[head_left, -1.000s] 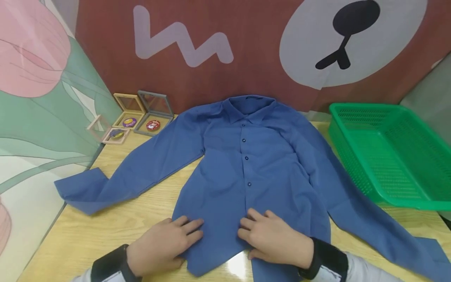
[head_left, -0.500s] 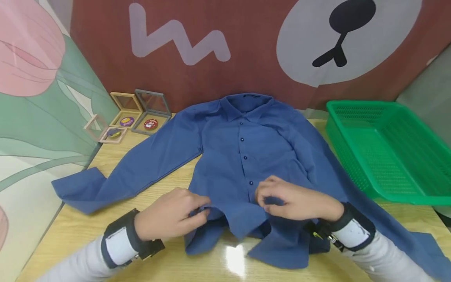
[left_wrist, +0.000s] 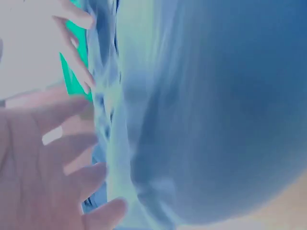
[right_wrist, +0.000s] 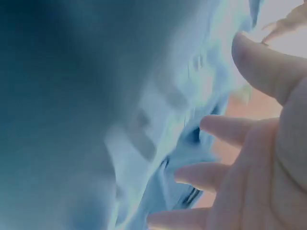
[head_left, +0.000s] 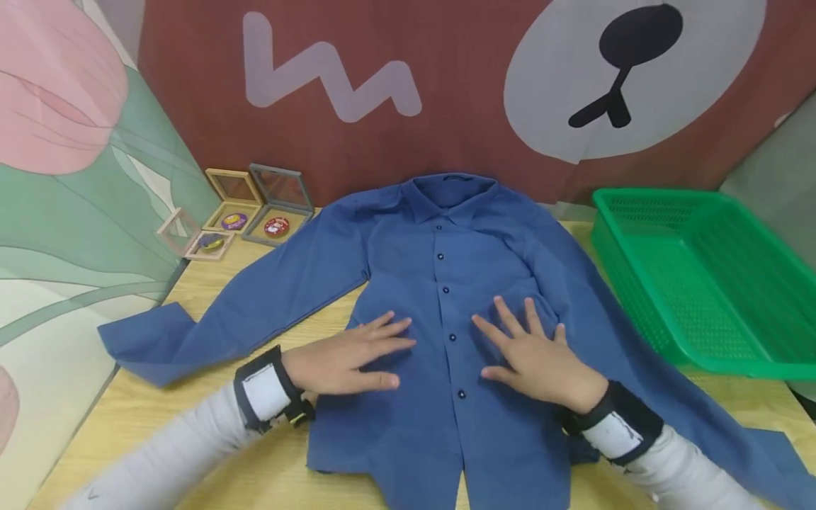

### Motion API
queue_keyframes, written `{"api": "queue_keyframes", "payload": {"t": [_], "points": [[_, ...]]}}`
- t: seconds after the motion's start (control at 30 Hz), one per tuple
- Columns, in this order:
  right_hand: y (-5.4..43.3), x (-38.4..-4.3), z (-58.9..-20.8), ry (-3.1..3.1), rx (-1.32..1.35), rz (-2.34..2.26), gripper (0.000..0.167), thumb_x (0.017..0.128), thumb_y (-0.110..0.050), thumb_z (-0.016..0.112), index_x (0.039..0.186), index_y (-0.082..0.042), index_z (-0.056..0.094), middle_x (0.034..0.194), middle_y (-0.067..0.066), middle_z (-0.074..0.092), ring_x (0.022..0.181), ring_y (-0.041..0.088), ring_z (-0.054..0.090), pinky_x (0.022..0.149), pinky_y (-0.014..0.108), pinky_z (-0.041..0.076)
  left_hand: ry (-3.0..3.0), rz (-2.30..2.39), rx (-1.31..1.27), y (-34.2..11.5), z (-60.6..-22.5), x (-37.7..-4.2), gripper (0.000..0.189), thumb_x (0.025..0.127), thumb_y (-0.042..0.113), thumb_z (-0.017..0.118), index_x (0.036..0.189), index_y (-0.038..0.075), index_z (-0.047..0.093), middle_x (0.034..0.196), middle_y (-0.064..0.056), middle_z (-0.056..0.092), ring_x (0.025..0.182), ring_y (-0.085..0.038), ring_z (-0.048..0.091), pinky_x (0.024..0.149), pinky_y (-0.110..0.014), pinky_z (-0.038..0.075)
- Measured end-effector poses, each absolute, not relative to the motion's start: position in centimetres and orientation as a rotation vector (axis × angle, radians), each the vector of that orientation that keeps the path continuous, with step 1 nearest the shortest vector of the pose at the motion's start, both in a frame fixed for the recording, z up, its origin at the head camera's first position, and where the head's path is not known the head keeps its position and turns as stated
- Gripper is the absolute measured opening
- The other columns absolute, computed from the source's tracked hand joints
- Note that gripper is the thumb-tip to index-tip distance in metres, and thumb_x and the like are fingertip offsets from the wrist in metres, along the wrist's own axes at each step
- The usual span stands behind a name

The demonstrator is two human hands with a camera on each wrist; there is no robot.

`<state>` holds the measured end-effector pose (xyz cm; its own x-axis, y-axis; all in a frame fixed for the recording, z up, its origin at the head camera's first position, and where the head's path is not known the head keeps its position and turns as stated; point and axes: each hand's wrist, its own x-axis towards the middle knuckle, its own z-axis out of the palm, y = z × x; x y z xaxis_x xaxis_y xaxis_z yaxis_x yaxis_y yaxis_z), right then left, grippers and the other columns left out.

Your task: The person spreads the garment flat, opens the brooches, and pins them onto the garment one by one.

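A blue button-up shirt [head_left: 408, 283] lies front side up on the wooden table, collar toward the back wall and sleeves spread to both sides. Over its left half is my left hand [head_left: 347, 358], fingers extended toward the button row. My right hand [head_left: 542, 361] is over the right half with its fingers spread. Both palms face the cloth; in the left wrist view the left hand's fingers [left_wrist: 86, 177] are straight and hold nothing. The right wrist view shows the right fingers [right_wrist: 206, 177] likewise extended, with cloth beyond them. Contact with the cloth is hard to tell.
A green plastic basket [head_left: 676, 283] stands at the right. Small open frame boxes with round badges, among them a grey one [head_left: 278, 219], sit at the back left. The left sleeve's cuff [head_left: 149, 333] is folded near the table's left edge. A brown printed wall [head_left: 459, 85] rises behind.
Both hands took the shirt's lower hem, lifted it, and have let go. The hem now lies farther toward the front, another button shows, and the hands have moved up over the shirt with fingers spread.
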<state>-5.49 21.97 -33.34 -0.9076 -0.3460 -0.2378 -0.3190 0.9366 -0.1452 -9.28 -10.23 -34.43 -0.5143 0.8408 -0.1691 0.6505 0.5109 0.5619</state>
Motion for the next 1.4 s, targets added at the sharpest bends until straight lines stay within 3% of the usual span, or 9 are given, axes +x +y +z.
{"api": "queue_keyframes", "payload": {"t": [0.17,0.33,0.6,0.87,0.97,1.07,1.17,1.23,1.4], "points": [[24.4,-9.5,-32.1,2.816,-0.405,-0.259,0.074,0.098,-0.045,0.057,0.159,-0.016,0.026,0.163,0.028,0.013,0.143,0.064,0.008,0.097,0.088,0.017,2.688,0.237,1.168,-9.0,-35.2,-13.8,0.086,0.095,0.054,0.059,0.159,0.009,0.022,0.167,-0.011,0.014,0.156,-0.032,0.008,0.12,-0.062,0.021],[25.8,-13.3,-32.4,2.659,-0.367,-0.379,0.079,0.101,-0.047,0.052,0.158,-0.003,0.019,0.157,0.04,0.008,0.137,0.071,0.004,0.103,0.083,0.014,2.69,0.067,0.907,-7.9,-36.3,-16.8,0.104,0.086,0.067,0.062,0.159,0.007,0.018,0.166,-0.013,0.017,0.155,-0.031,0.014,0.12,-0.06,0.022],[26.8,-15.7,-34.5,2.596,-0.297,-0.28,0.1,0.09,-0.049,0.069,0.155,0.006,0.017,0.15,0.051,0.004,0.136,0.072,0.005,0.107,0.081,0.008,2.677,0.116,0.738,-7.8,-37.0,-17.8,0.114,0.078,0.071,0.068,0.159,0.007,0.018,0.167,-0.011,0.014,0.155,-0.026,0.015,0.119,-0.061,0.023],[27.4,-15.2,-34.7,2.572,-0.247,-0.295,0.099,0.09,-0.051,0.067,0.156,0.003,0.016,0.152,0.049,0.002,0.129,0.079,0.0,0.105,0.082,0.011,2.66,0.04,0.734,-7.0,-36.4,-17.3,0.119,0.077,0.072,0.069,0.158,0.003,0.016,0.167,-0.013,0.012,0.156,-0.027,0.012,0.119,-0.058,0.026],[26.9,-15.5,-32.8,2.539,-0.28,-0.337,0.09,0.094,-0.046,0.064,0.154,0.006,0.021,0.152,0.047,0.009,0.135,0.072,0.008,0.109,0.077,0.018,2.627,0.091,0.711,-6.8,-35.8,-17.7,0.115,0.079,0.07,0.068,0.158,0.003,0.018,0.167,-0.015,0.013,0.155,-0.028,0.013,0.121,-0.055,0.024],[25.2,-15.8,-30.7,2.567,-0.308,-0.385,0.08,0.098,-0.042,0.059,0.153,0.005,0.027,0.153,0.044,0.014,0.14,0.064,0.015,0.111,0.072,0.024,2.576,0.269,0.646,-6.8,-34.7,-18.1,0.098,0.089,0.064,0.061,0.157,0.002,0.024,0.164,-0.018,0.022,0.153,-0.031,0.021,0.123,-0.05,0.024],[22.5,-16.2,-29.5,2.63,-0.342,-0.418,0.076,0.098,-0.042,0.058,0.155,0.0,0.028,0.156,0.041,0.013,0.141,0.064,0.014,0.11,0.075,0.022,2.564,0.508,0.546,-7.1,-33.5,-18.1,0.081,0.097,0.054,0.054,0.155,0.002,0.03,0.16,-0.018,0.034,0.149,-0.033,0.031,0.122,-0.045,0.028],[20.9,-16.4,-29.5,2.65,-0.344,-0.434,0.078,0.097,-0.043,0.061,0.157,-0.005,0.026,0.158,0.038,0.01,0.142,0.065,0.011,0.11,0.077,0.018,2.591,0.616,0.515,-6.9,-32.9,-17.8,0.076,0.099,0.05,0.054,0.153,0.002,0.034,0.156,-0.017,0.04,0.147,-0.035,0.034,0.121,-0.046,0.03],[18.7,-15.6,-31.9,2.563,-0.276,-0.453,0.095,0.086,-0.042,0.075,0.159,-0.012,0.022,0.159,0.038,0.002,0.138,0.071,0.001,0.107,0.081,0.014,2.62,0.615,0.566,-5.1,-32.9,-16.7,0.075,0.095,0.048,0.061,0.151,0.003,0.039,0.156,-0.016,0.041,0.15,-0.04,0.025,0.122,-0.05,0.025]]}}
